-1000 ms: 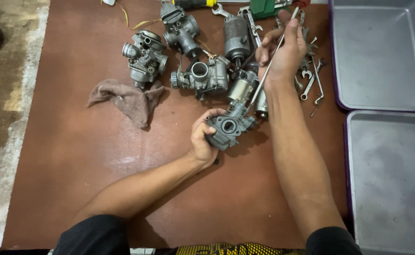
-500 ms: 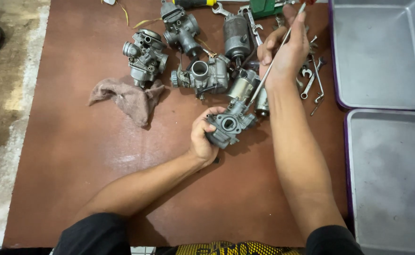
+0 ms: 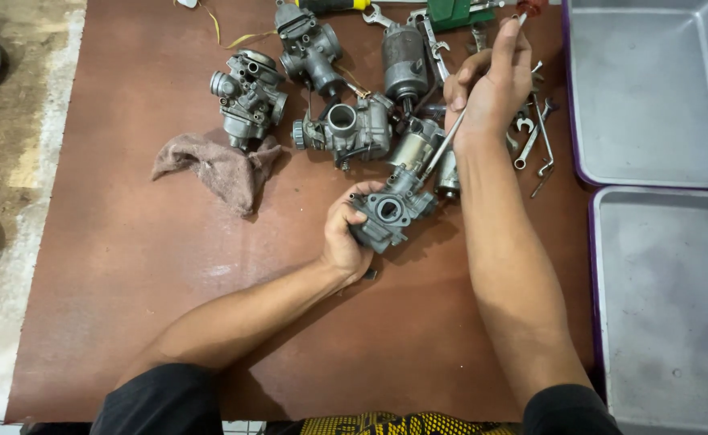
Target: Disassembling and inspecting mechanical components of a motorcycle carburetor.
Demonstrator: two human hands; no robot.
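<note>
My left hand (image 3: 344, 235) grips a small grey metal carburetor (image 3: 390, 211) on the brown table, near its middle. My right hand (image 3: 492, 84) is above and to the right of it, closed around a red-handled screwdriver (image 3: 450, 137). The screwdriver's thin shaft slants down and left, and its tip meets the top of the carburetor I hold. The red handle end pokes out above my fingers.
Three more carburetors (image 3: 247, 95) (image 3: 309, 48) (image 3: 346, 127) and a cylindrical motor part (image 3: 403, 66) lie at the back. A brown rag (image 3: 221, 167) sits at the left. Wrenches (image 3: 533, 141) lie by my right wrist. Two grey metal trays (image 3: 652, 97) (image 3: 668, 322) stand at the right.
My right hand with the screwdriver has risen slightly and turned a little. The left hand and the carburetor have stayed where they were.
</note>
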